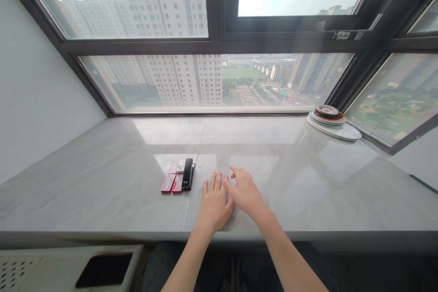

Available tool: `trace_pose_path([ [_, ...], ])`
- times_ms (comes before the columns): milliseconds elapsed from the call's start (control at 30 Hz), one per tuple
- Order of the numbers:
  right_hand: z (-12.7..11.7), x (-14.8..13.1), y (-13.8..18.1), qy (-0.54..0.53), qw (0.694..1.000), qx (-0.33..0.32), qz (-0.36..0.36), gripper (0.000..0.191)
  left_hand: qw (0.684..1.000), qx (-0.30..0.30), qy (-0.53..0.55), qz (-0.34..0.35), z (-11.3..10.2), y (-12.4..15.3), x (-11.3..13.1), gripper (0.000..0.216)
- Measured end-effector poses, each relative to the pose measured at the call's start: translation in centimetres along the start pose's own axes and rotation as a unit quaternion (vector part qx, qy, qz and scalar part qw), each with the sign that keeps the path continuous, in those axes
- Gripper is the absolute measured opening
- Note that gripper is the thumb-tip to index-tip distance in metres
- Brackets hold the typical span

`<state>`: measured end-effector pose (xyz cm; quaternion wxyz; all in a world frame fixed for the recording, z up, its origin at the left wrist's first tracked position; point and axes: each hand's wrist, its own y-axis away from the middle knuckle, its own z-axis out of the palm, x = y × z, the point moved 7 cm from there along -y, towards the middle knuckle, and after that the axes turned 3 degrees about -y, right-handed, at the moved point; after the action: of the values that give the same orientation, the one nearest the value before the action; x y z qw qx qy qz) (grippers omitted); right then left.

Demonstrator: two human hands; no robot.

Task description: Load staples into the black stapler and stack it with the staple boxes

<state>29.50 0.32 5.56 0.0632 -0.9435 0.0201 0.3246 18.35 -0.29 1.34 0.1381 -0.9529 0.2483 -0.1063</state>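
Note:
My left hand (215,203) lies palm down on the grey stone sill, fingers stretched out and slightly spread. Close beside it, my right hand (245,191) hovers or rests with its fingers extended and a little bent; its thumb side overlaps the left hand's edge. Neither hand holds anything. Left of my left hand lies a black stapler (187,174), pointing away from me. Against its left side sit several small red-and-white boxes (168,183), some of them partly covered by a small clear-and-white packet (181,166).
A stack of plates and round mats (333,130) stands in the far right corner by the window (219,84). The sill's front edge (342,236) runs just before me. Below it at left is a pale cabinet-like surface (44,273) with a dark opening.

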Motion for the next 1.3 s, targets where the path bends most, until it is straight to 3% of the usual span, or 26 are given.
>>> trace_pose_path([
  [67,2.2,-4.4,-2.0,-0.06,0.997,-0.023,-0.047,0.065,1.0,0.013,0.006,0.02,0.3,0.1,0.0,0.067],
  [167,6.5,-9.2,-4.7,-0.074,0.994,-0.069,-0.048,0.083,0.999,0.035,0.022,0.009,1.1,0.3,-0.5,0.07],
  [267,9.1,-11.6,-7.1,-0.048,0.995,-0.063,-0.061,0.09,0.999,0.038,0.037,-0.001,1.9,0.5,-1.0,0.072],
  [333,9.5,-11.6,-8.4,-0.015,0.996,-0.051,-0.07,0.074,0.998,0.031,0.044,0.014,1.8,0.5,-0.9,0.068],
  [467,6.9,-8.8,-9.8,0.013,0.995,-0.033,-0.095,0.039,0.992,0.003,0.101,0.074,-0.4,0.3,0.4,0.057],
  [600,1.9,-3.2,-8.6,0.02,0.994,-0.013,-0.105,0.044,0.985,0.01,0.163,0.048,-3.4,-0.1,0.6,0.028],
  [733,-1.7,1.6,-4.9,0.004,0.995,0.013,-0.097,0.045,0.989,0.049,0.138,-0.032,-4.2,-0.3,-0.3,0.027],
  [900,-2.4,2.4,-1.1,-0.033,0.988,0.135,-0.07,0.035,0.994,0.018,0.105,0.036,-3.0,-0.5,1.1,0.05],
  [1000,-1.9,1.6,-1.0,-0.031,0.981,0.188,-0.027,0.029,0.994,0.003,0.102,0.041,-2.7,-0.5,1.3,0.056],
  [1100,-2.4,1.9,-2.0,-0.112,0.971,0.212,0.016,0.029,0.995,0.011,0.098,0.021,-2.7,-0.5,1.0,0.056],
  [1200,-3.6,4.6,-2.7,-0.312,0.919,0.232,0.065,0.041,0.995,0.024,0.093,0.003,-2.5,-0.5,0.8,0.054],
  [1300,-4.1,8.5,-2.7,-0.519,0.815,0.233,0.111,0.049,0.995,0.031,0.095,-0.004,-2.2,-0.5,0.6,0.054],
])
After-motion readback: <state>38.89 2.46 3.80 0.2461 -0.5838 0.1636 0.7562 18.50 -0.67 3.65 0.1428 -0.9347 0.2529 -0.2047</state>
